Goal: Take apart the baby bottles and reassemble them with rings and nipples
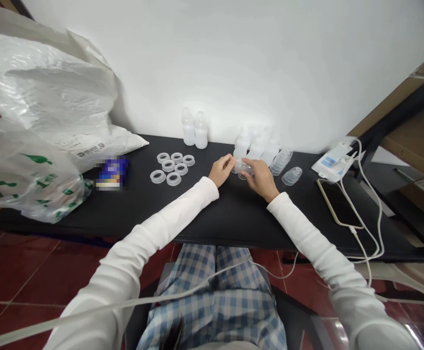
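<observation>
My right hand (262, 179) is closed round a clear domed bottle cap (244, 166) lying sideways between my two hands. At its left end, the fingers of my left hand (222, 169) are pinched together; what they hold, if anything, is too small to make out. Behind my hands stand several white baby bottles (241, 146), partly hidden by my right hand. A stack of clear caps (281, 160) and a single clear cap (292, 175) are to the right. Several translucent collar rings (168, 166) lie to my left, and two capped baby bottles (200, 131) stand upright by the wall.
Large plastic bags (40, 97) and a blue packet (113, 171) occupy the left of the black table (142, 214). On the right lie a phone (339, 204), a white-and-blue box (333, 160) and charging cables (375, 204). One cable (153, 297) crosses my lap.
</observation>
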A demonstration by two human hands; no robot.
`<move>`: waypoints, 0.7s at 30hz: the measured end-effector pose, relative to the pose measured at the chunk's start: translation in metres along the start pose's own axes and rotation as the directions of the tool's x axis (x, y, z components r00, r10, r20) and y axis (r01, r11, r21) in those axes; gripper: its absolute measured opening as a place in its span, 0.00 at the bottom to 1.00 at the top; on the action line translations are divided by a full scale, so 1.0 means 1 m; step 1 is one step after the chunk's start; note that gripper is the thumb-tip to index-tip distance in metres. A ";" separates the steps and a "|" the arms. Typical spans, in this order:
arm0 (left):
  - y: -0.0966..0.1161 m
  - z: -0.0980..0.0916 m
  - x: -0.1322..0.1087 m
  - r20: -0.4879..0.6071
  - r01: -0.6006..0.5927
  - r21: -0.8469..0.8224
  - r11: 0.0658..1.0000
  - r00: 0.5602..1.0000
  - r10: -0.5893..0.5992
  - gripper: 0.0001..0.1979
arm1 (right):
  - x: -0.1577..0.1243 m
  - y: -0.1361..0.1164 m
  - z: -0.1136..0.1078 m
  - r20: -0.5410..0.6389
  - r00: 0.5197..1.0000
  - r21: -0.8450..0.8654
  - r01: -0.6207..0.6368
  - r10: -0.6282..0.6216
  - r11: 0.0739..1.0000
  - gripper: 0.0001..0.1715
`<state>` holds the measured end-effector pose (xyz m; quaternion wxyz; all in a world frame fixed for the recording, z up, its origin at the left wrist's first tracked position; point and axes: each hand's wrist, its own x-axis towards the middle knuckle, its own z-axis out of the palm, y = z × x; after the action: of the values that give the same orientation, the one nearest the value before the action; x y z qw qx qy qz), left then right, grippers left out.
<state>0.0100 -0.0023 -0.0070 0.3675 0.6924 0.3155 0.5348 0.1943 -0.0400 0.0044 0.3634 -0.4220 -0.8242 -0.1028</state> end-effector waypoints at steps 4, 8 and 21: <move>0.011 -0.003 -0.005 0.072 -0.123 0.058 0.991 0.990 0.119 0.28 | -0.002 -0.004 0.001 -0.170 0.973 0.063 -0.150 0.159 0.987 0.27; 0.024 0.001 -0.011 0.085 -0.292 0.114 0.950 0.955 0.283 0.24 | -0.003 -0.009 -0.005 -0.186 0.949 0.185 -0.222 0.256 0.957 0.28; 0.008 0.008 -0.002 -0.094 -0.020 -0.148 0.989 0.996 0.006 0.29 | -0.002 -0.016 0.007 -0.061 0.970 0.264 -0.214 0.237 0.940 0.22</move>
<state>0.0175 -0.0092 -0.0023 0.3995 0.6394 0.2870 0.5908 0.1789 -0.0478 0.0005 0.4615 -0.4581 -0.7592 0.0275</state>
